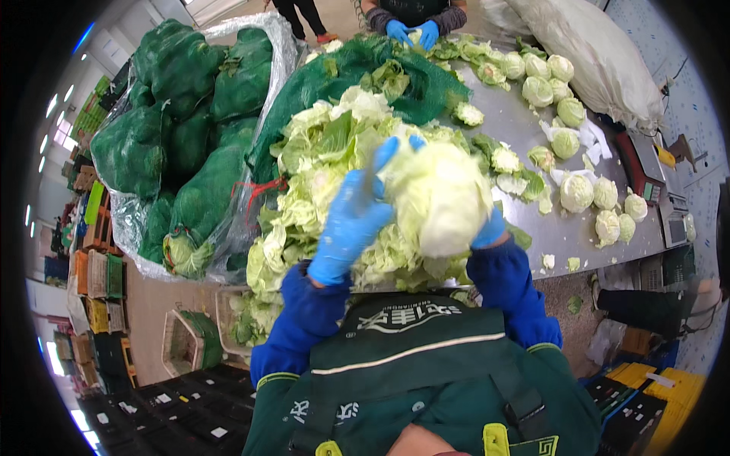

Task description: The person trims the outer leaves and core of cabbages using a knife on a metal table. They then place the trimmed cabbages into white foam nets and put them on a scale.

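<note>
A large pale cabbage head (pixel 453 199) is held in front of me over a heap of loose cabbage leaves (pixel 319 159). My right hand (pixel 489 228), in a blue glove, grips its right underside and is mostly hidden by it. At the cabbage's left side, my left hand (pixel 356 219), also gloved in blue, is raised with the fingers curled around a blurred narrow object, seemingly a knife (pixel 366 179). Motion blur hides whether this hand touches the cabbage. A green mesh sack (pixel 336 80) lies behind the leaves.
Trimmed cabbages (pixel 576 192) sit along the right of the metal table (pixel 530 239), near a scale (pixel 641 171). Filled green mesh sacks (pixel 177 74) stand at left. Across the table are a co-worker's gloved hands (pixel 413 34). Crates (pixel 182 345) stand on the floor at left.
</note>
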### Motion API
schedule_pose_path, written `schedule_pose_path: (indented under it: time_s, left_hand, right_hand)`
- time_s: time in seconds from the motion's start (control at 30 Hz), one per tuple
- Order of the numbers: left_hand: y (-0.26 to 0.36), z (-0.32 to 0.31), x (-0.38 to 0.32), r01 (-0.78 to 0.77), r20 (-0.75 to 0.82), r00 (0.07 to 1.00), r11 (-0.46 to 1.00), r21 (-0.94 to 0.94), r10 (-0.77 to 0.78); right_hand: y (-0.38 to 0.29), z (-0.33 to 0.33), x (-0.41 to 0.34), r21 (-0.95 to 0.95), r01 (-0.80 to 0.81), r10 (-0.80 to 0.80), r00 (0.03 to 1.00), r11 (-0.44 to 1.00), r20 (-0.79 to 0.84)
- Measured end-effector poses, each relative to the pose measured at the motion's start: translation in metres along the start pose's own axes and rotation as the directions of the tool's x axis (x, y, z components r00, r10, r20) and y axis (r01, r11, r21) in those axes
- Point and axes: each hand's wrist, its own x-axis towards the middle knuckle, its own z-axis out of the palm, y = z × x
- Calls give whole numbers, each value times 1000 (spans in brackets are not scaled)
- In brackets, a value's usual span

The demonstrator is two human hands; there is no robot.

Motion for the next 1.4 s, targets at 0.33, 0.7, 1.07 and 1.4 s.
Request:
schedule_pose_path:
  time_s: [0.33, 0.7, 1.07, 1.4]
  left_hand:
    - [-66, 28, 7, -290, -186, 878, 801, 524, 440]
    - [-1, 56, -16, -285, -43, 940, 849, 444, 338]
    - [-60, 44, 39, -336, -153, 859, 764, 550, 488]
    - [-34, 10, 2, -159, -196, 941, 868, 470, 278]
  right_hand:
    - [47, 1, -40, 404, 69, 59, 953, 912, -297]
    - [43, 9, -36, 429, 170, 13, 920, 887, -392]
    - [38, 9, -35, 308, -55, 180, 901, 950, -395]
    - [20, 24, -35, 789, 98, 64, 983, 607, -171]
